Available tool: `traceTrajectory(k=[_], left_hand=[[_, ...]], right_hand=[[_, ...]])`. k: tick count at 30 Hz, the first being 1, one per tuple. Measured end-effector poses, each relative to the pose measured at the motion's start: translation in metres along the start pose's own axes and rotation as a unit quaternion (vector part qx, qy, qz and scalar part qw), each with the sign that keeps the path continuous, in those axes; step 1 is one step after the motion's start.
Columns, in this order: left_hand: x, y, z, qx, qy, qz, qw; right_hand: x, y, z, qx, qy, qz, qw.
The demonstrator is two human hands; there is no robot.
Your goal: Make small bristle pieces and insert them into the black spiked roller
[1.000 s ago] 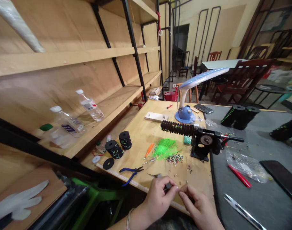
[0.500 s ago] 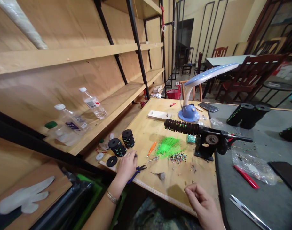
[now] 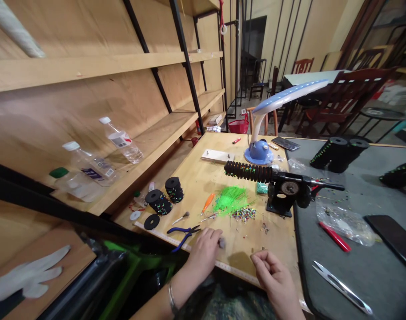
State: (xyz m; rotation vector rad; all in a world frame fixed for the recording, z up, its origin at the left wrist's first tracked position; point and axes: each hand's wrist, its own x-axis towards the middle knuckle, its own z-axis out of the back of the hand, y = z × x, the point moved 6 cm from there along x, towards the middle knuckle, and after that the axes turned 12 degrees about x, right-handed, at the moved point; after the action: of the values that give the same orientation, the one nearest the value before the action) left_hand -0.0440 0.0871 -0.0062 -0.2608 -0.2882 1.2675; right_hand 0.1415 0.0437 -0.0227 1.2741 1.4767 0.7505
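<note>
My left hand (image 3: pixel 205 250) is closed over the handle end of a small brush-like piece with a grey tuft (image 3: pixel 222 242) at the table's front edge. My right hand (image 3: pixel 272 278) stays to the right, thumb and forefinger pinched; whatever is between them is too small to make out. A second tufted piece (image 3: pixel 181 217) lies left of blue-handled pliers (image 3: pixel 186 233). Beyond are an orange tool (image 3: pixel 207 204), bright green strands (image 3: pixel 230 199) and a heap of coloured beads (image 3: pixel 244 214). A black vise (image 3: pixel 284 191) carries a ribbed black roll (image 3: pixel 247 171).
Black foam spools (image 3: pixel 158 202) stand at the left edge by a black disc (image 3: pixel 151 222). A blue lamp (image 3: pixel 259 152) rises behind the vise. On the grey mat lie a red pen-like tool (image 3: pixel 335 237), silver snips (image 3: pixel 342 286) and a dark phone (image 3: pixel 391 240). Shelves hold bottles (image 3: pixel 124 140).
My left hand has moved right from beside the spools, leaving one tufted piece on the table, and is now at the other one. My right hand has barely moved.
</note>
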Motion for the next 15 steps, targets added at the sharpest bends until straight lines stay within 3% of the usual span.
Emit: traceTrajectory(k=[2,4,5,8,11,15], left_hand=[[0.002,0.003,-0.006,-0.085,0.000,0.038,0.996],[0.001,-0.001,-0.012,-0.243,0.032,0.073,0.967],[0.000,-0.006,-0.016,-0.336,0.064,0.093,0.935],[-0.008,-0.030,-0.027,-0.557,0.153,0.160,0.800],[-0.014,-0.049,-0.034,-0.644,0.181,0.207,0.714],[-0.019,-0.060,-0.040,-0.667,0.196,0.223,0.683]], right_hand=[[-0.002,0.002,0.000,0.009,-0.005,0.001,1.000],[-0.002,0.000,0.002,0.026,-0.016,0.002,1.000],[-0.002,-0.002,0.003,0.036,-0.021,0.001,0.999],[-0.001,-0.008,0.004,0.070,-0.036,0.005,0.997],[-0.003,-0.008,0.002,0.088,-0.045,0.012,0.995],[-0.007,-0.004,-0.002,0.099,-0.047,0.005,0.994]])
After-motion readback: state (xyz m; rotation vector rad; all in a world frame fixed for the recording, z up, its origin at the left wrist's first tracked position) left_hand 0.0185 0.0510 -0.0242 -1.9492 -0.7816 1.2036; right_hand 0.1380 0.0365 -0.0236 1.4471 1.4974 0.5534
